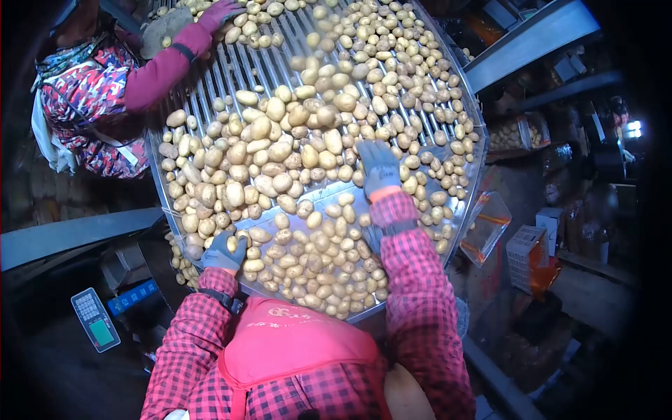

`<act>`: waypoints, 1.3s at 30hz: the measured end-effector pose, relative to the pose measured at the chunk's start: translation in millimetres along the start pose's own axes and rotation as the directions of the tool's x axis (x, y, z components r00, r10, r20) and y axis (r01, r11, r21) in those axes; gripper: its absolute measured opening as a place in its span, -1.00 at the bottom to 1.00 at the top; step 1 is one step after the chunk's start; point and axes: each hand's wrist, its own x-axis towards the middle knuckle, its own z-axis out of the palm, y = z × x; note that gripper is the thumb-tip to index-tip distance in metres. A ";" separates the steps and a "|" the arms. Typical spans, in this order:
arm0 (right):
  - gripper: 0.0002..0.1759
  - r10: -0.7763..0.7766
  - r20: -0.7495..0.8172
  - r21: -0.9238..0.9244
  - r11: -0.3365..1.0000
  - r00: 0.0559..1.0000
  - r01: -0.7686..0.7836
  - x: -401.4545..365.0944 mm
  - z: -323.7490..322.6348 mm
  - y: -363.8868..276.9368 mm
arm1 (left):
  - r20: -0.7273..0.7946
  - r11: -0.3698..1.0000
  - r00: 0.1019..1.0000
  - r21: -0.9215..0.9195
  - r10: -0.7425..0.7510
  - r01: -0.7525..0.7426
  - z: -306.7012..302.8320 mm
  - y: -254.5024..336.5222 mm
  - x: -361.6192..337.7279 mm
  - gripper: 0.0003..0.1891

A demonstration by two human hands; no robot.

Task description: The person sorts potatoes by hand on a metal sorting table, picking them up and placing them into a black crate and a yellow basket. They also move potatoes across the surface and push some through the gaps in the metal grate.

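Many potatoes (276,150) are heaped over a metal sorting table with slatted bars (210,87). At the table's near left edge, my left hand (220,255), in a grey-blue glove, curls its fingers round a potato (232,243). My right hand (379,166), gloved alike, reaches forward and lies palm down against the right side of the heap, fingers stretched out. What is under its palm is hidden. Between my hands, smaller potatoes (322,262) fill a metal tray section bordered by a bare strip (329,194).
A co-worker's pink-gloved hand (222,12) rests among potatoes at the far left. A scale display (96,320) stands at lower left. Right of the table are crates (526,255), a tilted clear bin (488,227) and a metal beam (535,43). The table has raised side walls.
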 end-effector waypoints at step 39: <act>-0.03 0.943 0.034 -0.080 0.332 0.330 -0.940 -107.4 -33.8 134.9 | 0.101 0.988 0.995 0.155 -0.025 0.009 -8.2 2.7 1.8 -0.50</act>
